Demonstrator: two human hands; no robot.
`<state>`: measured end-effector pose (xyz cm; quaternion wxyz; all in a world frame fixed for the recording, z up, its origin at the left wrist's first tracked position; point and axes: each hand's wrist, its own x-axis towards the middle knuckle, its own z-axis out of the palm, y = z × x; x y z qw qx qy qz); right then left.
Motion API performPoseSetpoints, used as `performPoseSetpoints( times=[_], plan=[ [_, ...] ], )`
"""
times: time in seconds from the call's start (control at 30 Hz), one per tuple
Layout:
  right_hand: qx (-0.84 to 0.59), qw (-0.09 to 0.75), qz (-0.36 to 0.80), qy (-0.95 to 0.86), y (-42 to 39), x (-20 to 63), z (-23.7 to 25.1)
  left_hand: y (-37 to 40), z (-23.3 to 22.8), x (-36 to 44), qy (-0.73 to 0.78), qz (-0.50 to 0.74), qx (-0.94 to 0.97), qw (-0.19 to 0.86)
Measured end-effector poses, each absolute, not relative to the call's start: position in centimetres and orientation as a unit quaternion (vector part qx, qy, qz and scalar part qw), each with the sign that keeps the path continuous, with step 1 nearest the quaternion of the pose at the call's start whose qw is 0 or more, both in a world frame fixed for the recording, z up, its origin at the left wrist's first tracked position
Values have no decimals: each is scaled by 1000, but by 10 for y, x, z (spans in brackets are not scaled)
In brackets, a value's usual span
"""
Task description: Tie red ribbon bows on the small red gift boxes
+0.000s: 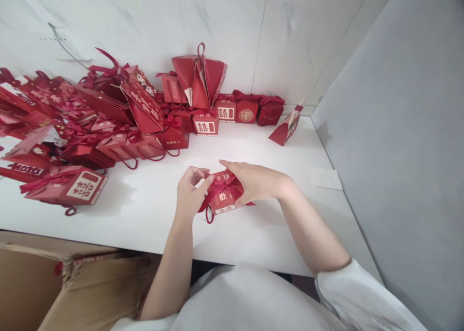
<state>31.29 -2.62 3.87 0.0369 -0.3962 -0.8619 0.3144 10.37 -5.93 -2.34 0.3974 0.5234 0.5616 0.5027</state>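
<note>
A small red gift box [226, 198] with gold characters and a red ribbon rests on the white table [145, 210] in front of me. My right hand [253, 180] lies over its top and right side, gripping it. My left hand [192, 191] pinches the red ribbon at the box's left end, where a ribbon loop hangs down toward me.
Several red gift boxes and bags [108, 123] are heaped at the left and along the back wall. A folded red box [286, 127] lies alone at the back right. An open cardboard carton [54, 282] stands below the table's near edge. A grey wall [398, 152] closes the right side.
</note>
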Motion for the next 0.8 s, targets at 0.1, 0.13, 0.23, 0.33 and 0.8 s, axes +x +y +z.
performPoseSetpoints(
  times=[0.1,0.13,0.23,0.33,0.8],
  plan=[
    [-378,41,307,-872,-25,312,37,-56,-26,100,564,559,474,382],
    [-367,56,301,-878,-25,312,37,-56,-27,99,567,563,463,383],
    [-337,140,263,-893,-25,313,38,-59,-26,95,551,546,475,415],
    [-322,217,221,-895,-24,316,44,-57,-25,86,473,516,555,450],
    [-394,461,230,-761,-13,313,-21,18,-24,118,425,500,501,564]
  ],
)
